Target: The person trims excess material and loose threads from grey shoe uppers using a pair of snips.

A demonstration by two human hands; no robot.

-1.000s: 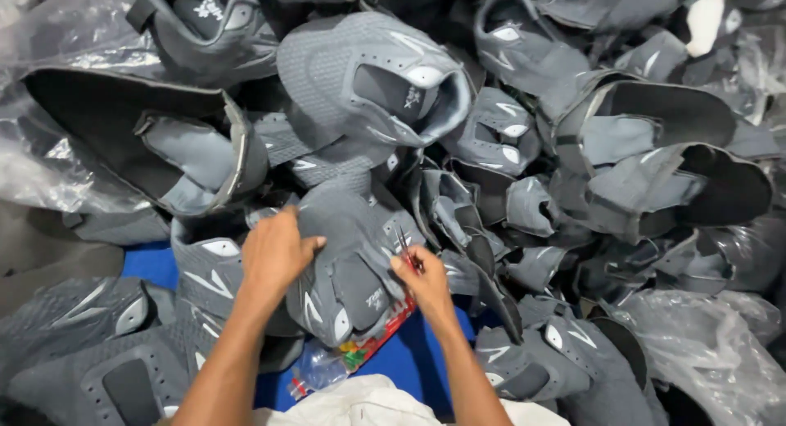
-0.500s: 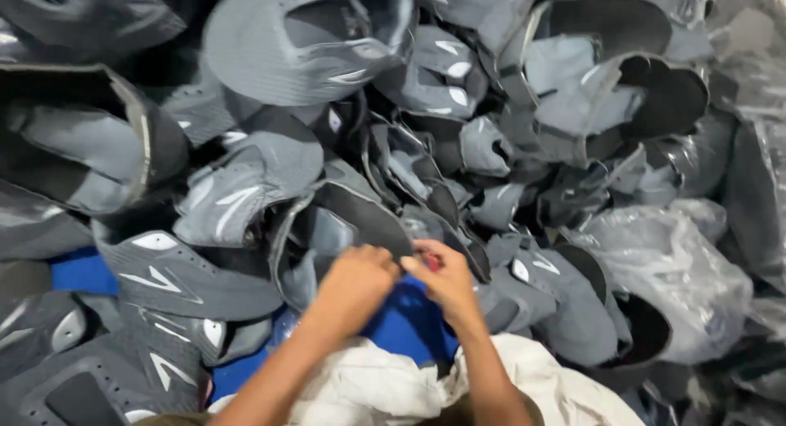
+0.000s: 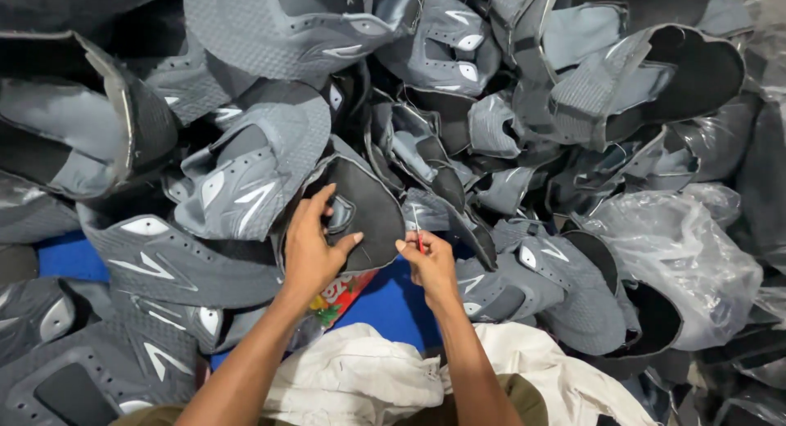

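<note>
Huge heap of grey mesh-and-synthetic shoe uppers [image 3: 270,33] fills nearly everything above and to both sides of the grip, pieces overlapping every way, most with white pointed stripe marks and black foam lining showing where they flop open. Blue flat work surface [image 3: 385,303] shows directly below the held piece, between the two wrists, and again as a strip far to the left of it. White crumpled cloth [image 3: 360,377] lies under both forearms, below the grip. Clear crinkled plastic bag [image 3: 679,262] sits well right of the grip, over more uppers. Colourful red-green printed wrapper [image 3: 340,295] peeks out just below the left palm, partly covered.

Held thing: dark grey shoe upper with black inner lining [image 3: 360,205], turned lining-side up, curved and slightly cupped, pale grey moulded patch near its middle, edge thin and stitched. It rests on the heap's lower edge, right above the blue surface, touching neighbouring uppers on its left and top.

Left hand [image 3: 315,250] clamps the upper's lower left edge, thumb stretched out under the lining, fingers curled over the rim from above: closed on it. Right hand [image 3: 430,262] sits just right of the upper, fingertips pinched tight on a small thin red-handled tool [image 3: 417,233] with a slim pale tip pointing up toward the upper's right edge; cannot tell if the tip touches it.
</note>
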